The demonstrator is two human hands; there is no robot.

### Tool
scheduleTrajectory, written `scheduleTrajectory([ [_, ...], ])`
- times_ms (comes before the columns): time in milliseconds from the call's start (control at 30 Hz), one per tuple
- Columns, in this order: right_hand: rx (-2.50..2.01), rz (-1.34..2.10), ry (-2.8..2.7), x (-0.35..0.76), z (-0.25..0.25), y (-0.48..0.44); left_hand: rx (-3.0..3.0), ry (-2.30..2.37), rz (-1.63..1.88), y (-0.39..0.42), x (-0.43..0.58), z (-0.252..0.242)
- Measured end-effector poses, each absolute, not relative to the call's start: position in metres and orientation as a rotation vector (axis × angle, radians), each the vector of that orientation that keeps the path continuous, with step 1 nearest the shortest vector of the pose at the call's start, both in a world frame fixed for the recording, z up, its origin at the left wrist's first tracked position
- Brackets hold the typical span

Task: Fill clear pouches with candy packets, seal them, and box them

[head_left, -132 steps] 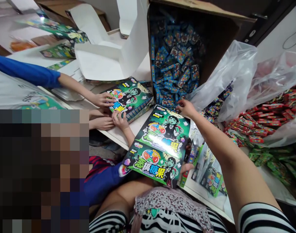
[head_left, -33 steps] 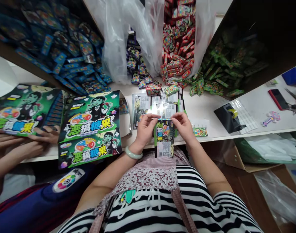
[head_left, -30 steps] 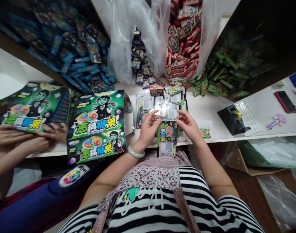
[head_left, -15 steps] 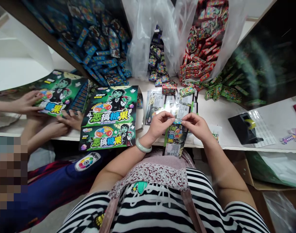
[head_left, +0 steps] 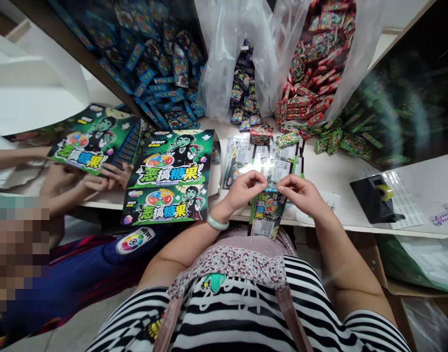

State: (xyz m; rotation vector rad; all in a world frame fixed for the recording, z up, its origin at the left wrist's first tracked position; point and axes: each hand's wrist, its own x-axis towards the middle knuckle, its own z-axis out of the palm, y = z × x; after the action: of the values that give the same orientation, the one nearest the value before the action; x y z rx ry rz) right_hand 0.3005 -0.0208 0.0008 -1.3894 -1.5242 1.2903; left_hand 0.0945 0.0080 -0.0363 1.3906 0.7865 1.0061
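Between both hands is a dark printed card (head_left: 267,211) with a green edge, overhanging the front of the table. My left hand (head_left: 249,191) is closed in a pinch at the card's upper edge, a pale bangle on its wrist. Opposite it, my right hand (head_left: 299,192) pinches the same edge, fingertips close to the left ones. A small blue strip shows between the fingertips; its kind is too small to tell. Just beyond lie more printed cards (head_left: 239,159) under glossy clear plastic, with a small red candy box (head_left: 261,133) and a green candy box (head_left: 287,139) at their far edge.
Large green display boxes (head_left: 172,161) stand on my left. A co-worker's hands (head_left: 95,181) hold another display box (head_left: 88,142). Blue packs (head_left: 165,93), red packs (head_left: 308,98) and green packs (head_left: 356,139) are heaped behind. A black tape dispenser (head_left: 378,198) sits at right.
The view has shifted slightly, and my hands keep their pinch on the card. The co-worker's far hand has come off the front of the display box, and the box has turned a little.
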Motion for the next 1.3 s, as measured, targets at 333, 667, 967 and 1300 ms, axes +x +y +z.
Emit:
scheduleTrajectory([
  [333, -1.34, 1.141, -1.554, 0.308, -0.01, -0.031, 1.485, 0.672, 0.944, 0.004, 0.089, -0.037],
  [667, -1.255, 0.871, -1.785, 0.302, -0.023, -0.046, 1.554, 0.803, 0.983, -0.002, 0.088, -0.054],
  [967, -1.769, 0.645, -1.464, 0.388, -0.036, -0.03, 1.501, 0.962, 1.041, 0.004, 0.079, -0.053],
  [1300, -2.065, 0.752, -1.629, 0.402, -0.069, -0.016, 1.469, 0.967, 1.012, 0.004, 0.083, -0.051],
])
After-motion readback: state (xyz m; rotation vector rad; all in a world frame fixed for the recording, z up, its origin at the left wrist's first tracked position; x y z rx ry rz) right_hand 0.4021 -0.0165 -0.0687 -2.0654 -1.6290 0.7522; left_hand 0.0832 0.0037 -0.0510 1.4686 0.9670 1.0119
